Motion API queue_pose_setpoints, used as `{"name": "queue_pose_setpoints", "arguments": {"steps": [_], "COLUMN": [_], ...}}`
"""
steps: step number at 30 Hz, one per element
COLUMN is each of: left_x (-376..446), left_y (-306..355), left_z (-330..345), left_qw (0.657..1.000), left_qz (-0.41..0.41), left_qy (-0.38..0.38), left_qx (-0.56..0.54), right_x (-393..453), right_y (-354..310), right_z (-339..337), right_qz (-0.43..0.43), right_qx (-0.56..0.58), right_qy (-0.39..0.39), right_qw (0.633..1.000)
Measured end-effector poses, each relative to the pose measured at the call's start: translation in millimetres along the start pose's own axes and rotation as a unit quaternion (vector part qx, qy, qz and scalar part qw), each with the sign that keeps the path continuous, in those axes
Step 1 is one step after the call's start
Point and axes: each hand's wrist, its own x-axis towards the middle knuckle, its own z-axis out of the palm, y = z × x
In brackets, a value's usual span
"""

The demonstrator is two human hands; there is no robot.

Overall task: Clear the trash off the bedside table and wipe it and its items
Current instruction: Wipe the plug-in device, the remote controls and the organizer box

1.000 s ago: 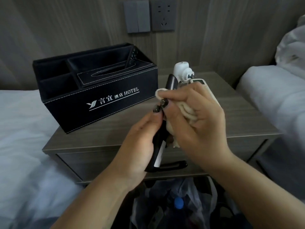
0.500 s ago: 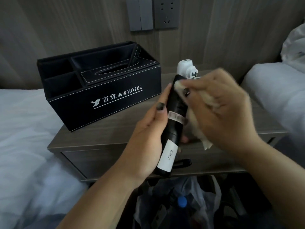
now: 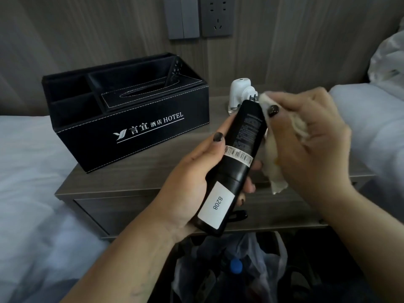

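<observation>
- Left hand [image 3: 192, 180] gripping a black remote [image 3: 237, 162], back side up, held above the front edge of the counter [image 3: 140, 180]; thumb along the remote's left side, fingers [image 3: 249, 186] curled round from below.
- Remote tilted, top end pointing away toward the wall, bottom end near the wrist.
- White sticker [image 3: 215, 204] reading "8208" near the remote's bottom end; barcode strip [image 3: 238, 155] across its middle; fine print above that.
- Right hand [image 3: 310, 136] clutching a crumpled pale cloth [image 3: 273, 162], fingers bunched round it, thumb pressing the cloth against the remote's top right edge.
- Cloth hanging down beside the remote's right side, touching it.
- Black organiser box [image 3: 131, 119] marked "HOTEL" on the left part of the counter, with open compartments and a tissue slot on top.
- Second remote [image 3: 175, 72] standing tilted in the box's rear compartment.
- Small white plug-in device [image 3: 239, 95] standing on the counter behind the held remote, near the wall.
- Switch [image 3: 182, 17] and socket [image 3: 216, 16] on the wall above.
- White bedding on both sides: bed [image 3: 26, 171] at left, another bed [image 3: 376, 119] at right.
- Bag [image 3: 251, 270] of trash below the counter's front, something with a blue cap [image 3: 235, 266] inside.
- Drawer handle [image 3: 238, 215] just visible under the remote's bottom end.
</observation>
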Motion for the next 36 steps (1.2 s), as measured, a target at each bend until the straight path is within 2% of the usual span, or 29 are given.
{"name": "queue_pose_setpoints", "arguments": {"steps": [2, 6, 10, 12, 15, 16, 19, 21, 23, 25, 27, 29, 33, 36], "left_x": [-1.1, -3.8, -4.0, -3.7, -2.6, -2.4, -2.6, -2.3, -1.4, -1.8, -2.9, -3.8, -2.4, 0.0], "left_y": [0.3, 2.6, 3.4, 2.6, 3.0, 3.6, 5.3, 4.7, 4.9, 7.7, 11.4, 12.2, 6.0, 7.2], "left_z": [-2.2, -11.6, -13.1, -13.0, -12.2, -11.5, -8.1, -5.1, -4.4, -6.4, -9.0, -9.1, -0.4, -0.1], "left_qw": [0.999, 0.994, 0.988, 0.993, 0.998, 0.998, 0.999, 0.999, 0.997, 0.99, 0.981, 0.977, 0.975, 0.971], "left_qz": [-0.014, -0.055, -0.074, -0.065, -0.04, -0.036, -0.033, -0.029, -0.022, -0.026, -0.039, -0.051, -0.068, -0.057], "left_qy": [-0.017, -0.029, -0.05, -0.024, 0.03, 0.035, 0.023, 0.024, 0.049, 0.073, 0.084, 0.082, 0.079, 0.091], "left_qx": [-0.028, -0.087, -0.123, -0.091, -0.05, -0.045, -0.028, -0.021, -0.051, -0.121, -0.171, -0.191, -0.196, -0.214], "right_x": [-12.4, -21.1, -1.8, -12.1, -27.3, -23.8, -3.0, -2.5, -19.5, -38.8, -43.2, -32.6, -7.3, -17.1], "right_y": [-4.9, -10.1, 1.0, -5.2, -16.0, -15.3, -4.7, -5.4, -14.8, -26.0, -31.8, -28.7, -16.8, -21.4], "right_z": [3.6, 3.0, -0.9, 3.4, 7.1, 6.4, 4.3, 7.7, 15.1, 21.5, 23.1, 21.5, 19.2, 27.3], "right_qz": [-0.006, -0.062, -0.047, -0.042, -0.124, -0.14, -0.101, -0.07, -0.065, -0.075, -0.095, -0.105, -0.066, -0.042], "right_qx": [0.013, 0.065, 0.01, 0.028, 0.041, 0.033, -0.001, -0.004, 0.042, 0.106, 0.122, 0.096, 0.024, 0.067], "right_qy": [-0.008, -0.084, -0.023, -0.048, -0.137, -0.141, -0.055, -0.03, -0.074, -0.152, -0.197, -0.166, -0.045, -0.054], "right_qw": [1.0, 0.992, 0.999, 0.998, 0.982, 0.98, 0.993, 0.997, 0.994, 0.98, 0.968, 0.976, 0.997, 0.995]}}
